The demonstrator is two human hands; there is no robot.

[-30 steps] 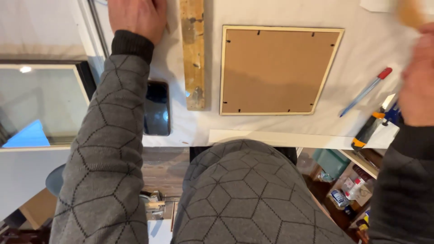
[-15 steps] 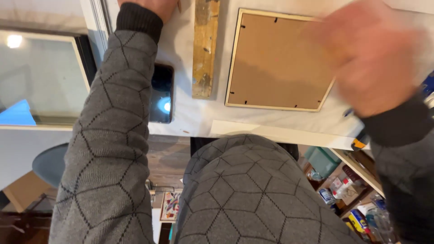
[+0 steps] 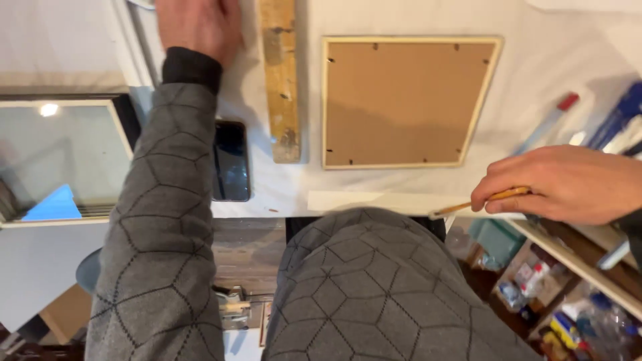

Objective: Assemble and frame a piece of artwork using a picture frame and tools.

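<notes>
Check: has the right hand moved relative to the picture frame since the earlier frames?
Yes. The right hand, holding a pencil, dropped from beyond the picture frame to its near-right corner.

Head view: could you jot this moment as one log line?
right hand: holds pencil | left hand: flat on white table by wooden ruler | picture frame: face down
</notes>
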